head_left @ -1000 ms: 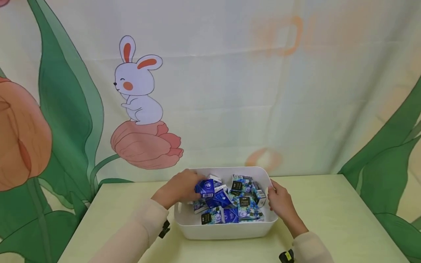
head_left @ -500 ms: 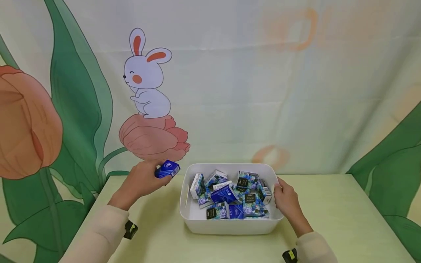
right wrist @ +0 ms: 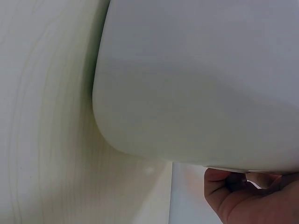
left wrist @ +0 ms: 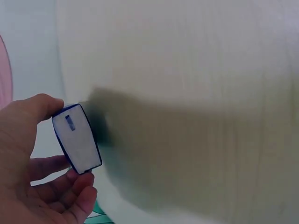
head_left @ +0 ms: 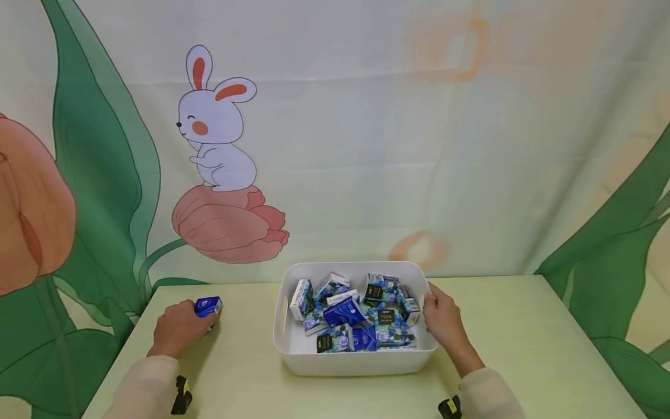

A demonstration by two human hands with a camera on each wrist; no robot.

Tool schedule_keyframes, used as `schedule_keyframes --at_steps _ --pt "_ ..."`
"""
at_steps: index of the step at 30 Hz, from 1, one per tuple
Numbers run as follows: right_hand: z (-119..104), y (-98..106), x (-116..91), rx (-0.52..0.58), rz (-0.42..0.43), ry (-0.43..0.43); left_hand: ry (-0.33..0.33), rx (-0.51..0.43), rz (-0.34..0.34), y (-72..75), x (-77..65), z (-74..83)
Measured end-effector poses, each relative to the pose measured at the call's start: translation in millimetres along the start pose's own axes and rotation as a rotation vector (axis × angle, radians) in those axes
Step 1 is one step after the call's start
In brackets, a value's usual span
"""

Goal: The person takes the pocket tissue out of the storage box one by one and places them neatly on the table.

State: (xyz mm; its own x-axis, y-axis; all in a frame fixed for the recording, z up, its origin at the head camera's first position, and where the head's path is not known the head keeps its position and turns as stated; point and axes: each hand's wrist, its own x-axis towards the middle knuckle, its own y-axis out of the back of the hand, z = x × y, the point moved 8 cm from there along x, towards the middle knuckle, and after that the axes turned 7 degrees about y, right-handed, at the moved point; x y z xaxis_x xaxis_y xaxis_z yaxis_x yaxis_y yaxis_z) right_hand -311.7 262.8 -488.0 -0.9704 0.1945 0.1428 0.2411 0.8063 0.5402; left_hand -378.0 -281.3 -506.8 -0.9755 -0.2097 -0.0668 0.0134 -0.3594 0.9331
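My left hand [head_left: 180,327] pinches a small blue tissue pack [head_left: 208,306] between thumb and fingers, low over the left part of the table. In the left wrist view the white end of this pack faces the camera, and its shadow falls on the tabletop close beside it. A white plastic bin [head_left: 356,365] stands to the right, holding several floral tissue packs [head_left: 391,327] and a few blue packs [head_left: 342,311] in a loose heap. My right hand [head_left: 445,317] grips the bin's right end at the handle, its fingers hooked in at the rim in the right wrist view.
The pale wood-grain table [head_left: 497,326] ends at the back against a hanging cloth [head_left: 340,145] printed with a rabbit and tulips. The bin stands near that back edge.
My left hand has lifted the blue tissue pack out of the bin, carried it left and lowered it toward the table. My right hand keeps its grip on the bin.
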Motion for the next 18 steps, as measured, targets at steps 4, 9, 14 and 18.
schedule_keyframes --at_steps 4,9,14,18 --pt "-0.2 -1.1 -1.7 0.004 0.010 0.007 0.050 0.008 0.010 -9.8 3.9 -12.1" --pt "-1.1 -5.7 -2.1 0.000 -0.006 0.010 0.063 0.077 0.027 -6.0 -4.1 -9.3" --pt "-2.8 -4.3 -0.5 -0.036 -0.027 0.025 -0.162 0.026 0.264 33.8 -33.3 59.3" --pt "-2.6 -1.0 0.4 -0.057 -0.021 0.035 -0.400 0.015 0.433 63.3 -65.6 137.5"
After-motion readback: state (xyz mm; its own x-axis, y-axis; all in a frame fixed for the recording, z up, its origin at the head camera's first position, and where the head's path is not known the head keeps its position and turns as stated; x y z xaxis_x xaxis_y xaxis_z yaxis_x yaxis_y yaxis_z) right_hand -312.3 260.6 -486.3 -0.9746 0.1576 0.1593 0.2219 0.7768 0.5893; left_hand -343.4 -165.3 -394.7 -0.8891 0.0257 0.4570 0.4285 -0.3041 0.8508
